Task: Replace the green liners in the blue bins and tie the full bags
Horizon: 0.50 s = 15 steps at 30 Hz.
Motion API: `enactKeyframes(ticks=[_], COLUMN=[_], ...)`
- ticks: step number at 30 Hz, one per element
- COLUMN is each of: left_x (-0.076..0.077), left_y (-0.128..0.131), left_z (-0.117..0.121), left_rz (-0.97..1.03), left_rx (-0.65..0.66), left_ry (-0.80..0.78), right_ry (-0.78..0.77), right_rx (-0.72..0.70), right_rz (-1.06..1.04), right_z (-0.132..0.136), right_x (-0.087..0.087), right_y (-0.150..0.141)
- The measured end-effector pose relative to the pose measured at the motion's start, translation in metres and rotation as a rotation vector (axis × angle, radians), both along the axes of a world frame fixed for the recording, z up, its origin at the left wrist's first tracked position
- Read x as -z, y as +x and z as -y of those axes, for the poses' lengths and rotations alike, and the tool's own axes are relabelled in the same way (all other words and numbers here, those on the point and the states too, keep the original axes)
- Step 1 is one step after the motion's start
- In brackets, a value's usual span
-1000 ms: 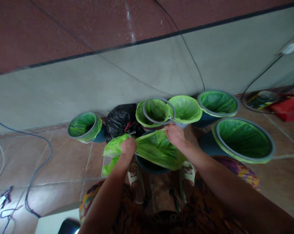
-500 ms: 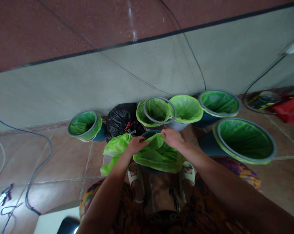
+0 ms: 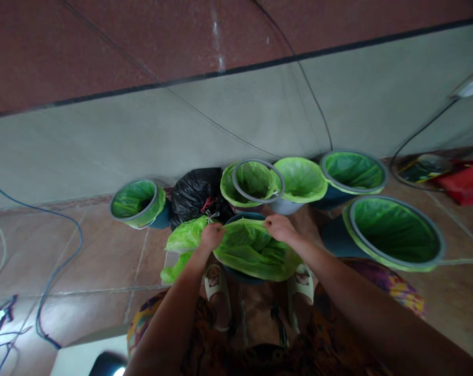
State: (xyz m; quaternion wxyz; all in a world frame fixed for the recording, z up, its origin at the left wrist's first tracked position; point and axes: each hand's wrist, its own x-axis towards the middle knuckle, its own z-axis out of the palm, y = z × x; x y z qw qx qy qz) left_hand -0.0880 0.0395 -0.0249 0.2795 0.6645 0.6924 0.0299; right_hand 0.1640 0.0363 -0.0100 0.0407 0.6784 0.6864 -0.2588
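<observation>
Stretching between pinching hands [image 3: 243,231], green liner [image 3: 256,253], (rather crumpled), over blue bin [image 3: 245,275]

We observe dim, cool, rather flat lighting, with a bright sheen glaring off the floor [image 3: 83,308] at lower left. We note a small white hotspot at the bottom edge and deep shadow over the patterned clothing [image 3: 221,344]. Fine detail is soft throughout; the red object [image 3: 465,183] at far right looks smeared, and wide-angle distortion stretches the edges.
</observation>
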Motion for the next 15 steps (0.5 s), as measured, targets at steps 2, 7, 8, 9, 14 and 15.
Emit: enactKeyframes(ticks=[2, 7, 8, 9, 14, 15], left_x=[0.005, 0.018, 0.022, 0.027, 0.048, 0.05], left_y=[-0.008, -0.015, -0.012, -0.009, 0.005, 0.005], left_z=[-0.003, -0.011, -0.011, -0.01, -0.006, -0.007], left_rz=[0.066, 0.08, 0.086, 0.098, 0.203, 0.24], left_rx=[-0.002, -0.059, -0.081, -0.106, -0.18, -0.199], left_ry=[-0.07, -0.081, -0.063, -0.043, -0.011, -0.013], right_ry=[0.001, -0.011, -0.047, -0.087, -0.015, 0.046], right_rx=[-0.007, 0.035, 0.021, 0.004, 0.059, 0.09], right_rz=[-0.033, -0.029, -0.041, -0.058, -0.109, -0.109], right_z=[-0.005, -0.005, -0.002, 0.001, -0.002, -0.006], right_x=[0.012, 0.049, 0.056, 0.063, 0.074, 0.072], right_y=[-0.002, -0.027, -0.032, -0.036, -0.024, -0.017])
